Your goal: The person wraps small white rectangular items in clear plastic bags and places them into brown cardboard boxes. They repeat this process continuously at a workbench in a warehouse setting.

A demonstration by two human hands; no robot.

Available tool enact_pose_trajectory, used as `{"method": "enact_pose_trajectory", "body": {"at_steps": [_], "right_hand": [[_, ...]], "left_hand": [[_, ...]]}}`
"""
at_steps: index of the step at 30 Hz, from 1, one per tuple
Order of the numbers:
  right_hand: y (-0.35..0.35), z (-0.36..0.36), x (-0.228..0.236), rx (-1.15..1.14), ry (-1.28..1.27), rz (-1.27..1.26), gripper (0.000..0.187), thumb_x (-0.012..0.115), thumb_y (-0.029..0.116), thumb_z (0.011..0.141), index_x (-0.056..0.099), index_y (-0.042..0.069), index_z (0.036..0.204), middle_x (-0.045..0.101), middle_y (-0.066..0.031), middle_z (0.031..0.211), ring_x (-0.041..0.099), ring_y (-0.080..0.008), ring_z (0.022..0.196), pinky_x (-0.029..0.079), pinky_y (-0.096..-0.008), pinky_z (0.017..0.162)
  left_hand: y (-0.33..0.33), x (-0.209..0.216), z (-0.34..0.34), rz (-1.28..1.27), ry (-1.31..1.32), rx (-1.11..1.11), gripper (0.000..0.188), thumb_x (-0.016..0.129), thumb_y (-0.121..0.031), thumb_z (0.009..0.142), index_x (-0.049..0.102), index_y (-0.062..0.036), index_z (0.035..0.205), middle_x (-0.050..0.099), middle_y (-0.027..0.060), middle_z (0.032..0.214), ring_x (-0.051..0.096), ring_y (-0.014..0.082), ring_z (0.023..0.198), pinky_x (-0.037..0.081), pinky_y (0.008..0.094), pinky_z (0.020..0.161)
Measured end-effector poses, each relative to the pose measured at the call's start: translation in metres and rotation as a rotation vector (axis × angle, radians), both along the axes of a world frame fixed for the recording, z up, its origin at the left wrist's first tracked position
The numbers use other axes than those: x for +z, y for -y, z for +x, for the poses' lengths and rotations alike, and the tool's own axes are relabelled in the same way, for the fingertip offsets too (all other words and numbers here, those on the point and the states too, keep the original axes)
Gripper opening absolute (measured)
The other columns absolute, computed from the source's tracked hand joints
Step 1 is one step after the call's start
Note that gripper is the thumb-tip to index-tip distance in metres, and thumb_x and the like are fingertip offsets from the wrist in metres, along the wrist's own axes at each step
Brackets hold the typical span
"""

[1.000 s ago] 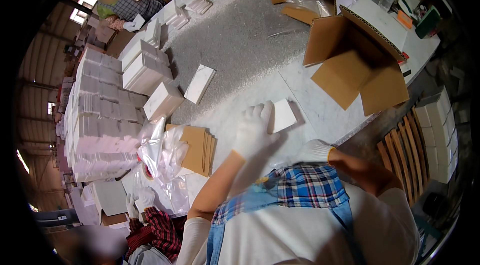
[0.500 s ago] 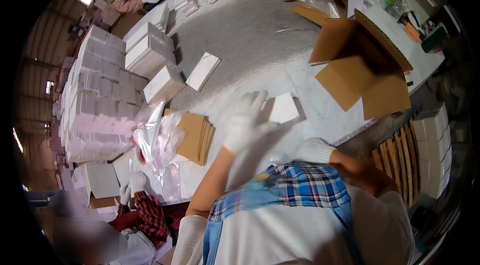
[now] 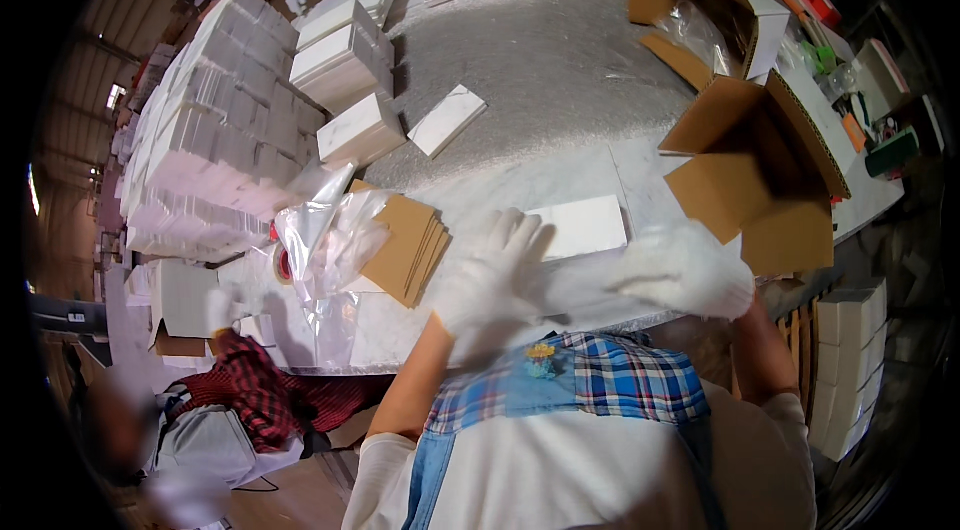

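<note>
Two gloved hands sit at lower centre of the frame, above the person's plaid collar: the left hand (image 3: pixel 492 275) with fingers spread and raised, open, gripping nothing that can be made out; the right hand (image 3: pixel 688 268) blurred, curled loosely, whether it grips anything cannot be told. Between them stretches a pale, smeared band, possibly clear film; its nature cannot be told. A flat white box (image 3: pixel 580 227) lies on the grey table (image 3: pixel 540 50) just above and between the hands, its near edge partly covered by the left fingertips; contact cannot be confirmed. Left of the left hand, a stack of brown cardboard sheets (image 3: pixel 412 245) lies fanned, and further left a crumpled clear plastic bag (image 3: pixel 325 240) overlaps it. At right of frame, an open brown carton (image 3: pixel 760 165) stands on its side, flaps out, near the right hand. A second open carton (image 3: pixel 700 10) sits at upper right. Upper left holds a large pile of white boxes (image 3: pixel 215 145); one single white box (image 3: pixel 447 120) lies apart at upper centre. At lower left, another person's gloved hand (image 3: pixel 220 310) and red plaid sleeve (image 3: pixel 265 385) show beside the table edge
</note>
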State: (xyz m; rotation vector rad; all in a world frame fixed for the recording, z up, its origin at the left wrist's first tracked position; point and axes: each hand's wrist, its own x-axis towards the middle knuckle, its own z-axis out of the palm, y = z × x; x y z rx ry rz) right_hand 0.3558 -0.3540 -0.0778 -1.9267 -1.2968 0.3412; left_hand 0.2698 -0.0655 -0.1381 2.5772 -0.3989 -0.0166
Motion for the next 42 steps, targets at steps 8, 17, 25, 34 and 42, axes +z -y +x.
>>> {"method": "enact_pose_trajectory", "body": {"at_steps": [8, 17, 25, 34, 42], "right_hand": [[-0.047, 0.067, -0.014, -0.396, -0.338, 0.080, 0.027, 0.067, 0.023, 0.096, 0.075, 0.000, 0.107, 0.075, -0.0095, 0.094, 0.068, -0.0157, 0.087, 0.053, -0.0304, 0.080], [-0.084, 0.148, -0.132, -0.482, -0.359, -0.058, 0.035, 0.067, 0.029, 0.095, 0.075, 0.003, 0.116, 0.077, -0.0137, 0.107, 0.071, -0.0254, 0.097, 0.054, -0.0364, 0.091], [-0.084, 0.143, -0.177, -0.429, -0.222, -0.295, 0.033, 0.065, 0.034, 0.094, 0.077, 0.008, 0.111, 0.076, -0.0156, 0.107, 0.071, -0.0330, 0.097, 0.054, -0.0414, 0.088], [-0.087, 0.136, -0.178, -0.468, -0.157, -0.284, 0.030, 0.060, 0.034, 0.096, 0.076, 0.010, 0.105, 0.074, -0.0156, 0.103, 0.069, -0.0364, 0.096, 0.052, -0.0462, 0.084], [-0.087, 0.134, -0.180, -0.494, -0.154, -0.245, 0.030, 0.060, 0.033, 0.097, 0.076, 0.009, 0.104, 0.075, -0.0150, 0.103, 0.069, -0.0361, 0.096, 0.052, -0.0454, 0.084]], "left_hand": [[0.012, -0.022, 0.026, -0.884, -0.233, 0.542, 0.025, 0.073, -0.021, 0.094, 0.076, 0.0011, 0.106, 0.074, 0.0106, 0.102, 0.066, 0.0165, 0.100, 0.052, 0.0306, 0.089], [-0.002, -0.075, 0.078, -0.784, -0.369, 0.777, 0.030, 0.070, -0.025, 0.094, 0.075, 0.0044, 0.088, 0.069, 0.0067, 0.074, 0.062, 0.0111, 0.068, 0.050, 0.0312, 0.063], [-0.029, -0.092, 0.092, -0.204, -0.196, 0.740, 0.030, 0.071, -0.029, 0.089, 0.074, 0.0002, 0.091, 0.073, 0.0159, 0.090, 0.069, 0.0317, 0.086, 0.053, 0.0445, 0.080], [-0.132, -0.095, 0.195, 0.489, 0.203, 0.559, 0.075, 0.085, -0.048, 0.074, 0.056, -0.0097, 0.132, 0.060, 0.0154, 0.128, 0.056, 0.0366, 0.123, 0.044, 0.0506, 0.099], [-0.172, -0.102, 0.241, 0.492, -0.198, 0.401, 0.091, 0.087, -0.047, 0.069, 0.050, -0.0051, 0.141, 0.065, 0.0252, 0.122, 0.062, 0.0424, 0.115, 0.050, 0.0496, 0.098]]}}
